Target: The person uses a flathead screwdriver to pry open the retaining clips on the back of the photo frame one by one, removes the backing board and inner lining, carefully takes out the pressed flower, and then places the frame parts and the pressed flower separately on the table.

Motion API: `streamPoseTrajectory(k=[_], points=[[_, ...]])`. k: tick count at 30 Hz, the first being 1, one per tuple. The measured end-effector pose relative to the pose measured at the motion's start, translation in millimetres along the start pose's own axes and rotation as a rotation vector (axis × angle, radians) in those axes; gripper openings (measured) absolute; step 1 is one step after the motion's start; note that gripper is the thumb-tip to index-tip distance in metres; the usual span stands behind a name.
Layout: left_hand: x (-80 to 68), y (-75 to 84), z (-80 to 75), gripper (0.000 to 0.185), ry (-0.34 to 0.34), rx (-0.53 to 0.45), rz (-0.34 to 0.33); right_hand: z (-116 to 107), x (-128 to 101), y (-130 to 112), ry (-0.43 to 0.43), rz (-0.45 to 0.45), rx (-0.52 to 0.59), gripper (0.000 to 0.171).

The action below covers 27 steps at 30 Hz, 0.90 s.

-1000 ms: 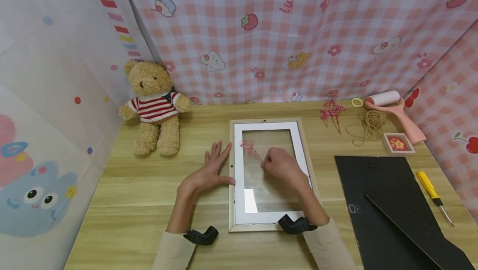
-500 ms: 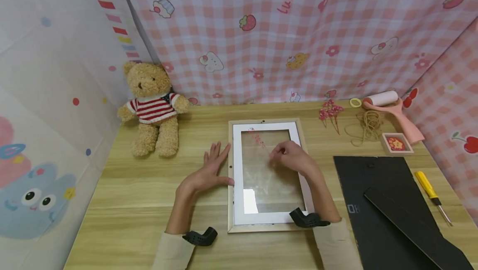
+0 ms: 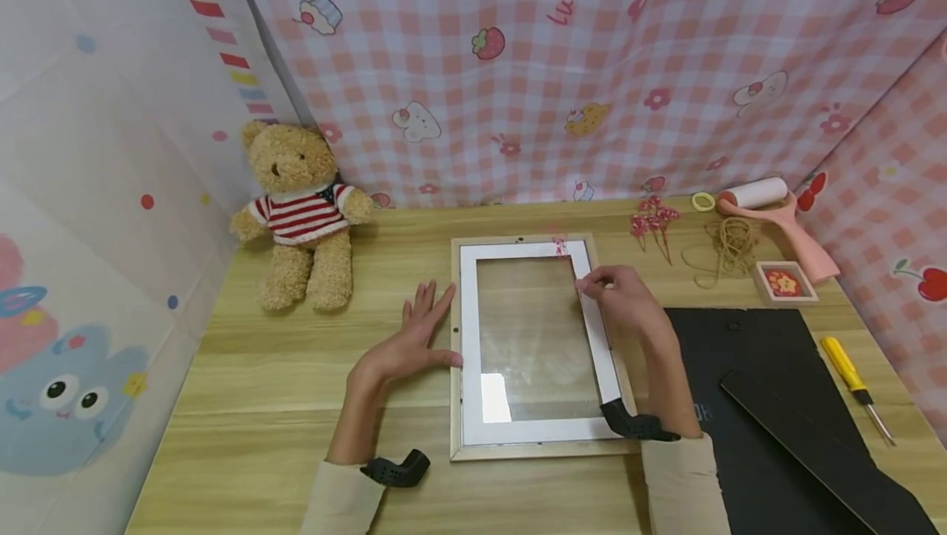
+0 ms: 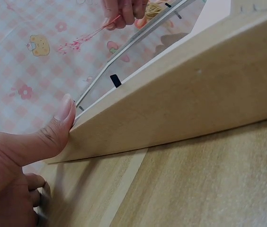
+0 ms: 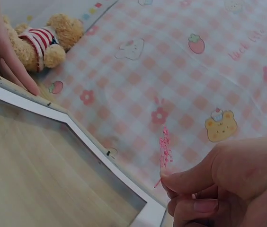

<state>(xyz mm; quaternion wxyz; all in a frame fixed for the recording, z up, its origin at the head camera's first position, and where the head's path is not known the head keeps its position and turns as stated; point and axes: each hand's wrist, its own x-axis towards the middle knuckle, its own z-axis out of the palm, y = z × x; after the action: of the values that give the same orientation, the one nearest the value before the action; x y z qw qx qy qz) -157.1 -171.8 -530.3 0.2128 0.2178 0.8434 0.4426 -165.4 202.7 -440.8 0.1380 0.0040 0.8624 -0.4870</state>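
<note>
A light wooden picture frame [image 3: 457,403] with a white mat [image 3: 536,432] and a clear pane [image 3: 533,338] lies in the middle of the table. Against its left side rests my left hand [image 3: 410,342], fingers spread and straight, with the thumb on the frame edge in the left wrist view. My right hand [image 3: 621,297] pinches the stem of a small pink dried flower sprig [image 5: 165,150] between thumb and fingertips. It holds the sprig above the frame's upper right side, blossoms pointing away.
Right of the frame lie more pink sprigs [image 3: 654,219], twine [image 3: 732,247], a pink lint roller [image 3: 795,227], a small flower box [image 3: 786,283], a black backing board [image 3: 769,346] and a yellow screwdriver [image 3: 851,371]. A teddy bear [image 3: 299,214] sits at the back left.
My right hand has moved to the right and slightly up, carrying the pink sprig from over the pane to the frame's upper right side. The left hand stays in place.
</note>
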Motion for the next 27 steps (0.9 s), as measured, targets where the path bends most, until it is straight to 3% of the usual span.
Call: streamPoseTrajectory(k=[5, 14, 21, 25, 27], points=[[-1.5, 4.9, -1.5, 0.135, 0.007, 0.005, 0.002, -8.7, 3.1, 5.3, 0.045, 0.027, -0.029, 0.030], [-10.1, 28.1, -5.2, 0.129, -0.007, 0.022, 0.011, -28.1, 16.3, 25.4, 0.081, 0.071, -0.112, 0.036], [-8.8, 27.6, -4.6, 0.125, -0.013, 0.047, -0.014, -52.8, 42.5, 38.1, 0.146, 0.063, -0.237, 0.037], [-6.1, 19.1, -3.4, 0.127, -0.009, 0.035, -0.007, -66.7, 76.3, 74.2, 0.224, 0.031, -0.310, 0.033], [-4.6, 13.6, -2.5, 0.130, -0.004, 0.022, 0.004, -73.9, 97.2, 99.4, 0.233, 0.032, -0.336, 0.040]])
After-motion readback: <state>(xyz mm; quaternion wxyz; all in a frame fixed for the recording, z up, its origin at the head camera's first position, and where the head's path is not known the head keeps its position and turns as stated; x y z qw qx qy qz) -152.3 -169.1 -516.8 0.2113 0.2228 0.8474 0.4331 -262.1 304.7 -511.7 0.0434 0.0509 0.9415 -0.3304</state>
